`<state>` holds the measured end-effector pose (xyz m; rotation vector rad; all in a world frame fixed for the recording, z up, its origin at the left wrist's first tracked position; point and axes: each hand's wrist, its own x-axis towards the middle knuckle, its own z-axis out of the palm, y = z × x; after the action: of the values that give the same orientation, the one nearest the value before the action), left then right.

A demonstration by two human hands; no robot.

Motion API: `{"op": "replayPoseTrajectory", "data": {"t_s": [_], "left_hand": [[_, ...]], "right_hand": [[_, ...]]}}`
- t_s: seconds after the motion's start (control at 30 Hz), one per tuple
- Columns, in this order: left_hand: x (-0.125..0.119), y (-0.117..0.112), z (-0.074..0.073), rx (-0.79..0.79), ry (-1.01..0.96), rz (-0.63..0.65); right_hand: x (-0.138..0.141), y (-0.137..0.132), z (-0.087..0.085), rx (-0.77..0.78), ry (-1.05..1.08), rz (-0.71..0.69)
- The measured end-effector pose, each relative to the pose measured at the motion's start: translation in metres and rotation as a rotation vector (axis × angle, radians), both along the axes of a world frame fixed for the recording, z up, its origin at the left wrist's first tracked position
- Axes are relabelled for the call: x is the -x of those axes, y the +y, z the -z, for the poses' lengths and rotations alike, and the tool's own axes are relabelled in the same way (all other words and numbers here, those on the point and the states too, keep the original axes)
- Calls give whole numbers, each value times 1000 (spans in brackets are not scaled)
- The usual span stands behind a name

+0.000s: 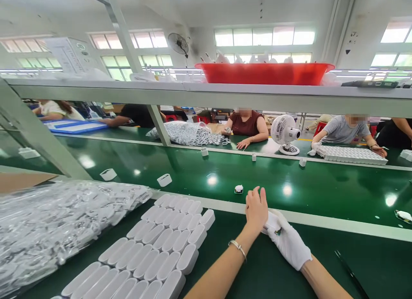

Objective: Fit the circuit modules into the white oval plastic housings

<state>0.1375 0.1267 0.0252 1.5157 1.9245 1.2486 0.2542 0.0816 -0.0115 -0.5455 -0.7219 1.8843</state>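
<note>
My bare left hand (256,209) reaches forward at the near edge of the green conveyor belt (225,178), fingers stretched together and resting against my right hand. A white glove covers my right hand (288,241), which is curled around a small white part (271,224) with a dark spot. A small white piece (238,189) lies on the belt just beyond my left fingertips. Rows of white oval casings (154,256) stand on the table at my left.
A clear bag of white parts (48,221) lies at the far left. Loose casings (164,180) ride the belt. Across it several people sit by a white fan (285,133), a tray (354,155) and a parts pile (189,133). A red tub (264,73) sits on the overhead shelf.
</note>
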Motion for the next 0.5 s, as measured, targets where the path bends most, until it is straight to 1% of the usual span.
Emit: {"op": "replayPoseTrajectory", "data": {"t_s": [0.03,0.1,0.17,0.23,0.3,0.37,0.43,0.5], "left_hand": [[4,12,-3,15,46,-41],[18,34,-4,45,123,-155],[35,50,1,99,170,-252],[53,61,8,159,198,-293],[66,67,12,195,225,-277],[72,69,13,210,250,-226],[72,64,13,213,265,-158],[66,50,15,210,263,-81]], "right_hand": [[-1,5,3,-18,5,36],[-4,12,8,-67,-4,96],[-5,18,11,-70,-11,123],[-5,22,11,-33,10,111],[-5,24,10,3,52,84],[-4,26,10,-5,67,74],[-5,28,12,-77,7,108],[-8,28,15,-212,-126,188]]}}
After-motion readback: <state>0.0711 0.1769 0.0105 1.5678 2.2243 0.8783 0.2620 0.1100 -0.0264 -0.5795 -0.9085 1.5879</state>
